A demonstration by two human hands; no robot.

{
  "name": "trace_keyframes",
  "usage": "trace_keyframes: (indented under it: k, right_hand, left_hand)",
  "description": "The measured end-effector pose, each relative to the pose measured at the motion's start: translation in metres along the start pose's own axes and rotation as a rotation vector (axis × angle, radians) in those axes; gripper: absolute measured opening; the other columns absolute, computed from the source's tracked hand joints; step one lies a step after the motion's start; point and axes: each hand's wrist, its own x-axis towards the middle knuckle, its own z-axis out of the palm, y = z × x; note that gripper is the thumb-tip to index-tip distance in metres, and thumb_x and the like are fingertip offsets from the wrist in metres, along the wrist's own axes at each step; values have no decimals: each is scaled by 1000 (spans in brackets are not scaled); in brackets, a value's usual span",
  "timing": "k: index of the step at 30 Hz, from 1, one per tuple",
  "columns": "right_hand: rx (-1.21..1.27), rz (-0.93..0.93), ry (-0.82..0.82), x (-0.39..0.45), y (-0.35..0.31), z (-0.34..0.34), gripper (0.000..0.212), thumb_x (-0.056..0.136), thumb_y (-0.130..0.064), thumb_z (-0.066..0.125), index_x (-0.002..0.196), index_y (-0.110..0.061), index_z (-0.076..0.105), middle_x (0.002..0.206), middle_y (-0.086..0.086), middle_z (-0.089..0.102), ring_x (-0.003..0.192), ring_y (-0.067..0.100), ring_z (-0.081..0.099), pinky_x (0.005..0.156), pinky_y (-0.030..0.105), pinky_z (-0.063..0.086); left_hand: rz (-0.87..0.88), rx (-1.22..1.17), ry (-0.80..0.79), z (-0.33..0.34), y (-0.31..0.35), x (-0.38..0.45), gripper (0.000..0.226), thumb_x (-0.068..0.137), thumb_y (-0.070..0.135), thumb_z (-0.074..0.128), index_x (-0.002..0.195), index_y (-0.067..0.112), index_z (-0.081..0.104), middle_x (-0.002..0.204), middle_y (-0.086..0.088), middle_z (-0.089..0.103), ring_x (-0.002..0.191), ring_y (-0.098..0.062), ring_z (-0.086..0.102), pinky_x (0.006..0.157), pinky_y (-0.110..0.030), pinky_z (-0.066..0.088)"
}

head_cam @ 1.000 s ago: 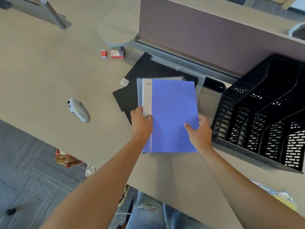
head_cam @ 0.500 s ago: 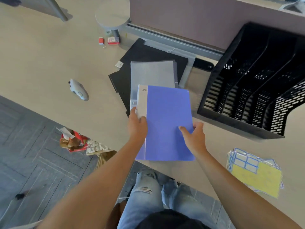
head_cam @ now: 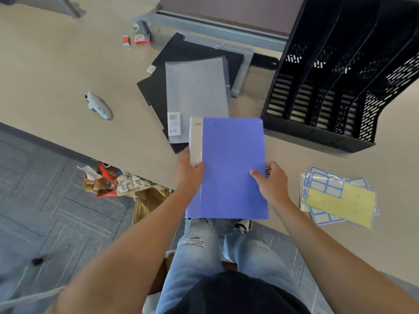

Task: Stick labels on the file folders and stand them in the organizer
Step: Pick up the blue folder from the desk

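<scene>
I hold a blue file folder (head_cam: 231, 164) with a pale spine strip over the table's near edge. My left hand (head_cam: 189, 169) grips its spine side and my right hand (head_cam: 271, 181) grips its right edge, thumb on the cover. Behind it a grey folder (head_cam: 196, 91) lies on a black folder (head_cam: 158, 87). The black mesh organizer (head_cam: 340, 87) stands at the right with its slots facing me. A stack of blue-bordered label sheets (head_cam: 335, 196) with a yellow sheet on top lies right of my right hand.
A white handheld controller (head_cam: 99, 106) lies on the beige table (head_cam: 56, 71) at the left. Two small red boxes (head_cam: 136, 39) sit near the partition's base (head_cam: 215, 26). Bags rest on the floor under the table (head_cam: 108, 182). My knees are below the folder.
Both hands have drawn the blue folder off the pile toward me, past the table edge. The grey folder beneath is now uncovered, and the label sheets have come into view.
</scene>
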Motion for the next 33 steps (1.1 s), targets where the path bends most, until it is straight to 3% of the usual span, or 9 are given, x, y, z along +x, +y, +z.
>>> trace_keyframes:
  k: [2,4,7,11,14,16,20,24,33]
  right_hand:
    - [-39,10,21,-2,7,4,22,93,-29,78,100,-18,60,89,-8,65,77,11,62,62,24,43]
    - [-70,34,53,-5,16,10,24,92,-32,79,99,-18,61,89,-6,67,80,17,65,67,32,50]
    - [-119,63,119,-9,29,17,30,91,-37,78,105,-17,61,93,-3,68,88,24,68,76,43,56]
    - [-245,78,226,-12,44,18,46,90,-48,77,122,-20,60,106,-5,69,95,23,67,77,41,55]
    - [-369,58,288,-14,55,14,41,86,-55,77,112,-25,64,105,-9,61,93,19,64,71,35,48]
    - [-438,33,322,-15,63,12,42,84,-53,78,113,-26,65,110,-8,56,103,21,61,75,35,48]
    - [-451,-134,382,-10,78,10,53,86,-40,80,132,-21,62,132,1,56,123,28,52,98,44,50]
    - [-502,-355,309,5,97,18,56,98,-43,67,147,-17,55,156,2,47,145,25,41,120,39,34]
    - [-683,-463,416,6,138,21,71,101,-62,37,155,-17,49,170,2,33,161,25,20,131,44,16]
  left_hand:
    - [37,72,-25,1,-9,1,59,87,14,65,142,26,48,124,1,59,92,-3,62,66,-20,50]
    - [54,154,-49,3,-14,4,68,89,17,66,150,28,38,129,2,53,88,3,58,68,-22,49]
    - [105,337,-93,10,-22,9,75,91,30,64,155,31,26,132,1,47,94,-13,59,80,-39,55]
    - [268,647,-87,28,-37,16,79,92,41,64,156,16,27,140,-6,45,128,-28,41,104,-41,38]
    - [438,732,-38,45,-39,18,76,92,40,63,153,12,30,151,-11,37,140,-33,33,113,-47,29]
    - [612,774,-55,63,-35,15,74,91,36,62,154,13,31,160,-15,29,151,-36,22,121,-54,22]
    - [783,939,-139,100,-36,9,70,95,45,53,157,19,35,169,-12,17,157,-33,5,121,-64,10]
    - [806,1013,-112,114,-63,17,69,100,54,39,160,20,30,170,-12,12,158,-32,3,121,-66,5]
    - [941,1016,-68,136,-81,18,73,99,56,27,161,19,25,170,-14,10,158,-34,1,121,-66,-1]
